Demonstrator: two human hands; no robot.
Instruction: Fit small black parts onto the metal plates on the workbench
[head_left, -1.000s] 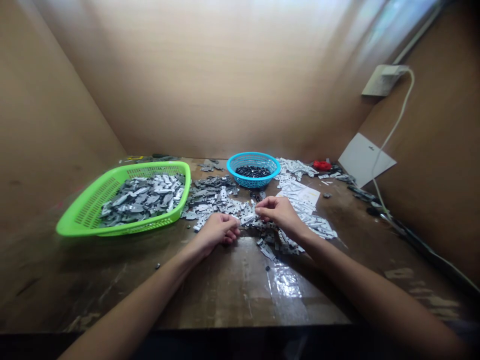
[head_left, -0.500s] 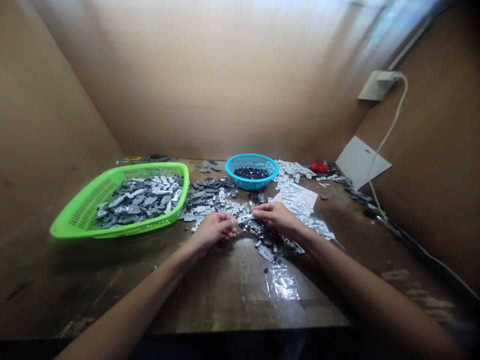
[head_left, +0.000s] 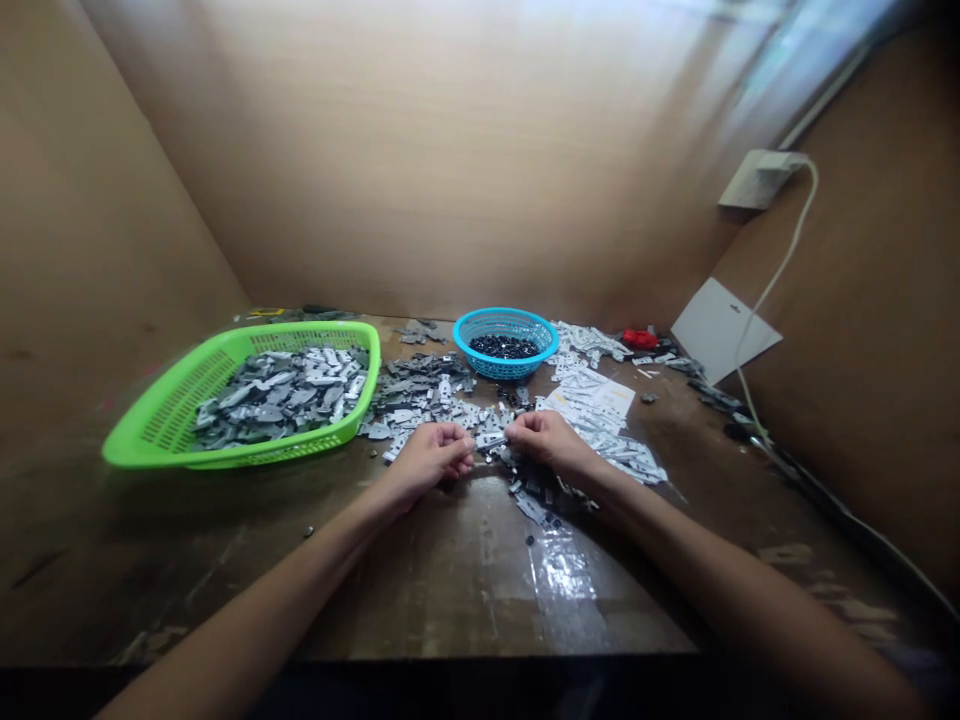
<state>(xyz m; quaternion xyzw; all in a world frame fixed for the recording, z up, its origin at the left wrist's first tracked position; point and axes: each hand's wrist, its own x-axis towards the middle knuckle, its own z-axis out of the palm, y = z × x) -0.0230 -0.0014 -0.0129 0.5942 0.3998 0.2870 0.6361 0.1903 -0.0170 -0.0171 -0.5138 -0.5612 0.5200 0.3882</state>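
Between my two hands is a small, flat, light grey plastic part (head_left: pixel 490 439) with slots in it. My left hand (head_left: pixel 435 460) pinches its left end between thumb and fingers. The right end is pinched in the fingertips of my right hand (head_left: pixel 549 440). Loose grey plastic parts (head_left: pixel 420 385) and white ones (head_left: pixel 600 420) lie behind and beside my hands. Small black round pieces are scattered below them on the table (head_left: pixel 435 580).
A green basket (head_left: pixel 367 400) full of grey parts stands at the left. Behind my hands is a blue basket (head_left: pixel 551 345) of small black pieces. A red object (head_left: pixel 640 340) lies at the back right, near a white card (head_left: pixel 720 330) and a cable (head_left: pixel 780 270).
My right hand's fingers have curled in a little more around the part's right end. Both hands stay in nearly the same place, and the view has shifted slightly.
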